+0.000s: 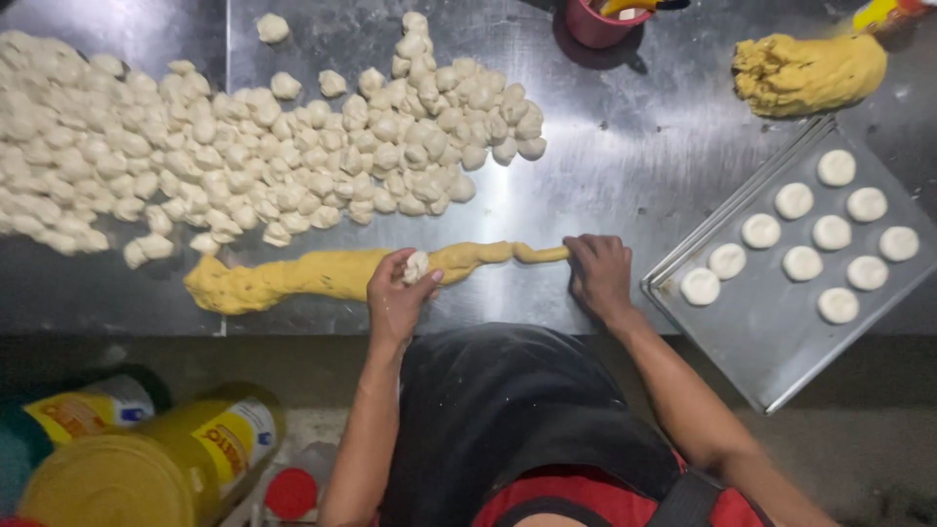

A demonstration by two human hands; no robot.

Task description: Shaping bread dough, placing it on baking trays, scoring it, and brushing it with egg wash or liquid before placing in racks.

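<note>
Two hands work one yellow dough rope (pixel 332 274), lying 9-to-3 on the surface (pixel 634 146). Right hand (pixel 598 276) pinches its 3 o'clock tip; left hand (pixel 398 296) cups a white dough ball (pixel 416 266) mid-rope.

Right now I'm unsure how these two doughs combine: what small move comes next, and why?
Probably pinch a bit off the yellow dough rope: the right hand already grips its thin end, and the left hand holds a white dough piece beside it.
</note>
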